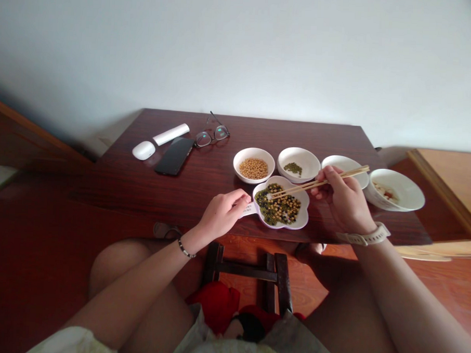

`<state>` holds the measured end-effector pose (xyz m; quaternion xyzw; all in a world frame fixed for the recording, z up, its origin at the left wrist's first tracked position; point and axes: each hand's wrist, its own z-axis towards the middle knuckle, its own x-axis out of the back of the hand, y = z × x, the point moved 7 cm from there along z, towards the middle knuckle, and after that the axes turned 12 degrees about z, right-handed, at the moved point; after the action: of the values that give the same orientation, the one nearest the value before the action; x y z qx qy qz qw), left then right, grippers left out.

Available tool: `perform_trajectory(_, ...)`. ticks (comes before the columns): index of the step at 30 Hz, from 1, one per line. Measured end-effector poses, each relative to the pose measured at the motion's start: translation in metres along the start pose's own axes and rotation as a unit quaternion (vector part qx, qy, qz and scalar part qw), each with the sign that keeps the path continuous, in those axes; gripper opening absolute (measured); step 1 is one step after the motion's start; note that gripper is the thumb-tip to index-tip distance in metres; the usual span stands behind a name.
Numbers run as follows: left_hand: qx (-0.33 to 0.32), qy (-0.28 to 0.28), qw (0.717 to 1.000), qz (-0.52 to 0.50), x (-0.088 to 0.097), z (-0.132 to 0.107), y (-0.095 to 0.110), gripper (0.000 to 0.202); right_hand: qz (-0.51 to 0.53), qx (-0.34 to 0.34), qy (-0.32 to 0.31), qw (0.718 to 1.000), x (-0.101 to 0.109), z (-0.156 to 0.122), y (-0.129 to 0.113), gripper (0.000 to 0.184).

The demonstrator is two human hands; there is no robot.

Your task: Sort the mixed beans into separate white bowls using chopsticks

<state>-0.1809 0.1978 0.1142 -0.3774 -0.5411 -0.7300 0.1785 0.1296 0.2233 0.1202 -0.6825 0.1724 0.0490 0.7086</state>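
Observation:
My right hand (344, 199) holds a pair of bamboo chopsticks (321, 183), their tips resting in a mix of dark green and yellow beans (278, 205). These beans fill a white flower-shaped dish (303, 216) with a lilac rim. My left hand (224, 213) grips the dish's flat white handle (248, 210) at its left side. Behind the dish stand a white bowl (236, 158) of soybeans (253, 168) and a white bowl (299, 156) with a few mung beans (293, 169).
Two more white bowls stand to the right, one (347, 163) partly behind my right hand, one (404, 186) holding food scraps. Glasses (211, 136), a phone (174, 155), a white mouse (143, 150) and a white tube (170, 134) lie on the dark wooden table (237, 127).

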Motion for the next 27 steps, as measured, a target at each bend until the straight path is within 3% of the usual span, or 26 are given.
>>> perform_trajectory(27, 0.003, -0.002, 1.0, 0.006, -0.0011, 0.0005, -0.0006, 0.035, -0.008, 0.014, 0.0, 1.0, 0.0081, -0.0001, -0.0025, 0.044)
